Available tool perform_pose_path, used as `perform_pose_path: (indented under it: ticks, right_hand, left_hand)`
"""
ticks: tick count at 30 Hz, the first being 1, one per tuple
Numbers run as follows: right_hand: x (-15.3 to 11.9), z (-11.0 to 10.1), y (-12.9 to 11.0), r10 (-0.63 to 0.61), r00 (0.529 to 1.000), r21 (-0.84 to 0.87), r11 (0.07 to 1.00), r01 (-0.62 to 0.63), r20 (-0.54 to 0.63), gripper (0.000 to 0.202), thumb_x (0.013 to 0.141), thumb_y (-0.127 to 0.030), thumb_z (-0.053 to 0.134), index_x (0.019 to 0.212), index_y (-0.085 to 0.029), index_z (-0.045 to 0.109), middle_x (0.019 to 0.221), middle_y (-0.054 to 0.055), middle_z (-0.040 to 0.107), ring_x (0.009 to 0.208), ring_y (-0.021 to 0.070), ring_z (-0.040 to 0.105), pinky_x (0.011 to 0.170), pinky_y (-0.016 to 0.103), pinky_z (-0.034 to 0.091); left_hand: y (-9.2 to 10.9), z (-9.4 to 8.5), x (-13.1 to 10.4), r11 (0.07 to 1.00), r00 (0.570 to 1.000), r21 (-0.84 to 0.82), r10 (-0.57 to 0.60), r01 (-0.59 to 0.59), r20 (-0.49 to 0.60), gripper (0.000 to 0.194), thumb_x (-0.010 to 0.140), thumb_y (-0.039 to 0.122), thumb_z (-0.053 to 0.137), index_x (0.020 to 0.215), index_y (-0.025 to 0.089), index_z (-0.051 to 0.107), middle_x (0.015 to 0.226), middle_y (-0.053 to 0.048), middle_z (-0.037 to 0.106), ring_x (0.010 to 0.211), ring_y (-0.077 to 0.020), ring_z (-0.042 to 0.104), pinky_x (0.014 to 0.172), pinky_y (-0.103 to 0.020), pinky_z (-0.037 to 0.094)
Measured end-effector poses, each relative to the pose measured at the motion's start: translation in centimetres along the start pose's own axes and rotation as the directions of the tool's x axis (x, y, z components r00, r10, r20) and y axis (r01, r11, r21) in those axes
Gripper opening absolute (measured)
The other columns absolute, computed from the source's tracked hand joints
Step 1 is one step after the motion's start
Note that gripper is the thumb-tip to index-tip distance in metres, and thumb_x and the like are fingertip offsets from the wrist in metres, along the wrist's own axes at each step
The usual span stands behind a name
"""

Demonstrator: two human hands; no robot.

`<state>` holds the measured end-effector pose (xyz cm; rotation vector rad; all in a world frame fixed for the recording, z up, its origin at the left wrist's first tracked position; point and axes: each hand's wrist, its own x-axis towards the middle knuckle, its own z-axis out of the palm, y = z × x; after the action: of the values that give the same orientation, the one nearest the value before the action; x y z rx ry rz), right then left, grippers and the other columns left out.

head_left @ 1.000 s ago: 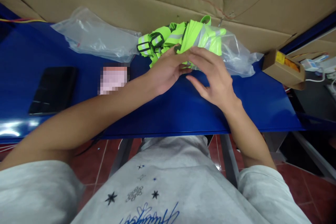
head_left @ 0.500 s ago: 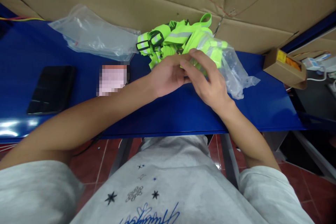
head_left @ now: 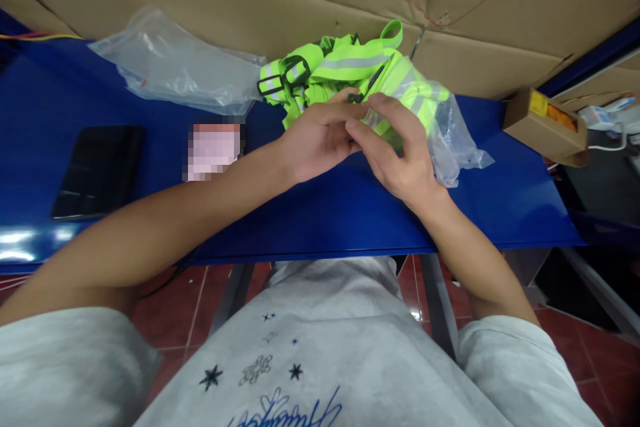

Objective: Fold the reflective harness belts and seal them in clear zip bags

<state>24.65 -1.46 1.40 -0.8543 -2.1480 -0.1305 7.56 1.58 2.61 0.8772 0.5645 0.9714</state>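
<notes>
A bundle of neon-green reflective straps [head_left: 350, 67], with silver stripes and black buckles, lies at the back of the table. Its right part is inside a clear plastic bag [head_left: 453, 143]. My left hand [head_left: 320, 140] is closed at the near side of the bundle, by the bag's mouth, its thumb partly showing near a black buckle. My right hand [head_left: 405, 160] bends over the bag's mouth, thumb and fingers pinching the film. The fingertips of both hands nearly meet, and what lies between them is partly hidden.
Flat clear plastic bags [head_left: 185, 73] lie at the back left. A black phone-like slab [head_left: 100, 170] and a blurred-out pink item [head_left: 213, 150] are on the blue table [head_left: 320, 213]. At the right stands an open cardboard box [head_left: 543, 127]. Brown cardboard [head_left: 225, 0] lines the back.
The green straps reach further right inside the bag, and the film around them has shifted. My left thumb now shows above the hand. Both hands stay in nearly the same place.
</notes>
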Motion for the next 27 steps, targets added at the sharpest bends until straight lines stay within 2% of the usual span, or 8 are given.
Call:
perform_pose_path:
  ticks: [6, 10, 12, 14, 18, 21, 24, 27]
  right_hand:
    - [0.3, 1.1, -0.4, 0.052, 0.999, 0.078, 0.996, -0.053, 0.018, 0.032, 0.104, -0.037, 0.060, 0.135, -0.031, 0.067, 0.143, 0.007, 0.068, 0.138, 0.0269, 0.062, 0.124, 0.050, 0.047]
    - [0.7, -3.0, 0.4, -0.238, 0.941, -0.079, 0.971, 0.226, -0.240, 0.049, 0.095, -0.037, 0.074, 0.142, -0.045, 0.061, 0.138, -0.002, 0.067, 0.130, 0.0265, 0.066, 0.122, 0.049, 0.046]
    - [0.9, -5.2, 1.9, -0.049, 0.952, -0.038, 0.999, 0.039, -0.301, 0.066, 0.089, -0.043, 0.080, 0.150, -0.045, 0.055, 0.152, -0.002, 0.055, 0.148, 0.0304, 0.050, 0.128, 0.052, 0.037]
    - [1.2, -6.4, 3.7, 0.062, 0.990, 0.232, 0.972, -0.032, -0.123, 0.075, 0.086, -0.054, 0.081, 0.154, -0.042, 0.052, 0.156, 0.000, 0.054, 0.146, 0.0299, 0.053, 0.121, 0.051, 0.046]
    - [1.1, -6.2, 5.6, 0.083, 0.965, 0.464, 0.864, -0.194, 0.250, 0.063, 0.083, -0.065, 0.080, 0.136, -0.033, 0.070, 0.127, 0.003, 0.076, 0.112, 0.0251, 0.074, 0.098, 0.043, 0.062]
    - [1.0, -5.1, 4.6, 0.214, 0.975, 0.371, 0.902, -0.221, 0.060, 0.042, 0.099, -0.063, 0.062, 0.125, -0.032, 0.075, 0.116, 0.001, 0.079, 0.100, 0.0214, 0.076, 0.087, 0.039, 0.063]
    - [1.0, -3.9, 3.4, 0.336, 0.937, 0.317, 0.903, -0.290, -0.100, 0.045, 0.104, -0.066, 0.051, 0.117, -0.032, 0.077, 0.110, 0.000, 0.080, 0.095, 0.0203, 0.075, 0.082, 0.038, 0.063]
    - [1.0, -2.7, 3.2, 0.423, 0.899, 0.376, 0.856, -0.356, -0.113, 0.053, 0.105, -0.070, 0.042, 0.114, -0.030, 0.075, 0.107, 0.001, 0.078, 0.094, 0.0203, 0.074, 0.086, 0.039, 0.063]
  left_hand:
    - [-0.5, 0.0, 0.0, 0.995, 0.995, -0.055, 0.077, -0.080, -0.061, 0.020, 0.083, 0.012, 0.074, 0.090, 0.024, 0.059, 0.083, 0.002, 0.062, 0.102, -0.0184, 0.071, 0.085, -0.029, 0.055]
    - [0.6, -0.5, 0.3, 0.973, 0.980, 0.120, 0.196, -0.199, 0.036, 0.026, 0.077, 0.011, 0.083, 0.093, 0.024, 0.067, 0.096, 0.002, 0.070, 0.108, -0.0195, 0.071, 0.087, -0.029, 0.055]
    - [1.5, -0.7, 0.3, 0.933, 0.961, 0.255, 0.212, -0.253, 0.175, 0.032, 0.073, 0.010, 0.086, 0.098, 0.024, 0.073, 0.110, -0.001, 0.073, 0.117, -0.0197, 0.069, 0.094, -0.029, 0.054]
    - [2.2, -0.6, 0.1, 0.897, 0.940, 0.338, 0.190, -0.284, 0.284, 0.041, 0.071, 0.009, 0.089, 0.106, 0.025, 0.075, 0.125, -0.003, 0.072, 0.128, -0.0217, 0.065, 0.099, -0.029, 0.054]
    - [2.6, 0.1, -0.3, 0.949, 0.989, 0.292, 0.085, -0.118, 0.123, 0.049, 0.063, 0.001, 0.094, 0.101, 0.025, 0.073, 0.115, -0.004, 0.075, 0.128, -0.0306, 0.067, 0.094, -0.037, 0.057]
    - [2.1, 0.3, -0.1, 0.948, 0.990, 0.284, 0.135, -0.140, 0.038, 0.032, 0.071, 0.003, 0.090, 0.090, 0.022, 0.073, 0.112, -0.003, 0.074, 0.122, -0.0265, 0.069, 0.096, -0.035, 0.056]
    - [1.8, 0.2, 0.0, 0.836, 0.930, 0.408, 0.329, -0.367, 0.162, 0.011, 0.089, 0.017, 0.080, 0.099, 0.024, 0.079, 0.123, -0.003, 0.070, 0.126, -0.0208, 0.064, 0.106, -0.031, 0.051]
    - [1.9, -0.1, -0.2, 0.721, 0.887, 0.518, 0.393, -0.460, 0.242, 0.036, 0.081, 0.021, 0.089, 0.115, 0.027, 0.079, 0.129, -0.006, 0.065, 0.132, -0.0259, 0.058, 0.111, -0.033, 0.049]
